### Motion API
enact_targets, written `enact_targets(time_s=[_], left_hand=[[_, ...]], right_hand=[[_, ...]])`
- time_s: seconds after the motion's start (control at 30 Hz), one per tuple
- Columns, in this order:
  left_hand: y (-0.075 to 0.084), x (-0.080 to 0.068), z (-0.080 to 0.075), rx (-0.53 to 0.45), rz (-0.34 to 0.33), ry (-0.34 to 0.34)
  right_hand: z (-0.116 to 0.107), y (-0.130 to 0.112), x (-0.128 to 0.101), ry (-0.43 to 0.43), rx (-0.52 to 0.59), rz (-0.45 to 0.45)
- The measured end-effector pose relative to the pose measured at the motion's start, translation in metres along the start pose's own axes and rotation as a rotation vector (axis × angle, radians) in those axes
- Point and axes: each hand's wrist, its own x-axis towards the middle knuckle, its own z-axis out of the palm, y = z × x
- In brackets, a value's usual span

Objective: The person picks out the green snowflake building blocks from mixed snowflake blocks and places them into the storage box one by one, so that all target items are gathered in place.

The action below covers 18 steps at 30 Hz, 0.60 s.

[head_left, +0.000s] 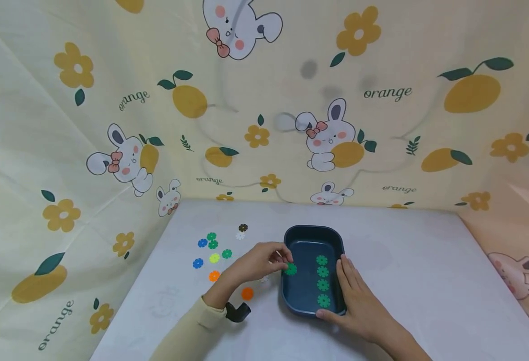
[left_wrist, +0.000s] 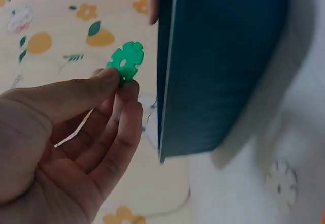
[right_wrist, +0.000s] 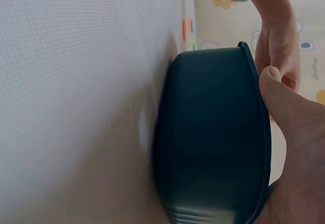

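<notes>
Bench (head_left: 409, 255) carries tray (head_left: 302, 288), likely stiff, light; right grip (head_left: 359, 305) lies along its 4 o'clock side, fingers straight. Left grip (head_left: 261, 260) pinches green disc (head_left: 291, 269) at tray's 9 o'clock rim. Disc: probably featherweight, stiff, slick plastic; hold by notched edge.

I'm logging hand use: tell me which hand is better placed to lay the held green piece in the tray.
Probably the left hand: it pinches the green piece at one side of the tray, while the right hand rests against the opposite side.
</notes>
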Motion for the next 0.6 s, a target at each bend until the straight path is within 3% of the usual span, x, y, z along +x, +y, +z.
enact_targets(time_s=[0.17, 0.37, 0.6], left_hand=[[0.004, 0.019, 0.013, 0.022, 0.022, -0.080], [0.009, 0.037, 0.028, 0.160, 0.077, -0.187], [0.015, 0.047, 0.041, 0.259, 0.056, -0.292]], right_hand=[[0.000, -0.001, 0.001, -0.006, 0.005, -0.001], [-0.002, -0.001, 0.001, -0.017, 0.022, 0.002], [-0.002, -0.001, 0.001, -0.027, 0.021, 0.012]])
